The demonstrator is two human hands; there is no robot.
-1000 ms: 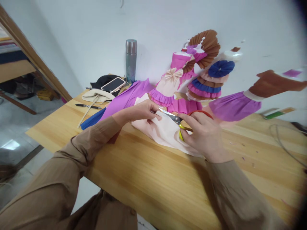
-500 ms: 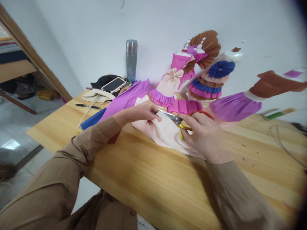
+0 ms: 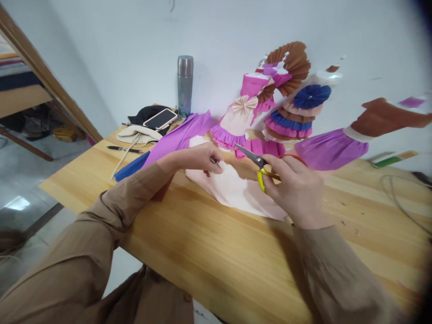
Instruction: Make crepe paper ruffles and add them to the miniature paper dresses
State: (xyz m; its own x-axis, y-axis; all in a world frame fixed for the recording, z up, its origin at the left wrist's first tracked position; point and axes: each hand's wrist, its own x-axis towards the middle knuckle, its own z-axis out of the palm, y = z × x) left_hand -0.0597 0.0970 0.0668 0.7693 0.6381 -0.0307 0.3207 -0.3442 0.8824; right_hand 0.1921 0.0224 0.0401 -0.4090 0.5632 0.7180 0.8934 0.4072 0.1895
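My left hand (image 3: 206, 158) pinches the upper edge of a pale pink sheet (image 3: 232, 188) that lies rumpled on the wooden table. A small dark thing shows at its fingertips, too little of it to name. In my right hand (image 3: 299, 189) are scissors (image 3: 258, 163) with yellow and red handles. Their closed-looking blades point up and left, above the table and apart from the sheet. Behind the blades lies a ruffled magenta strip (image 3: 265, 147). Purple sheets (image 3: 184, 135) and a blue piece (image 3: 132, 168) lie left of my left hand.
Small dress forms in a pink dress (image 3: 236, 121), blue-and-pink tiers (image 3: 292, 119) and a brown-and-purple dress (image 3: 332, 148) stand behind. A flask (image 3: 185, 85), a phone (image 3: 160, 119), a cream pouch (image 3: 138, 135), a pen (image 3: 123, 149), and a green-handled tool (image 3: 388, 162) are around.
The scissors have moved right and away from my left hand, and their blades have come off the pale sheet. The sheet's far edge has dropped, baring table behind it.
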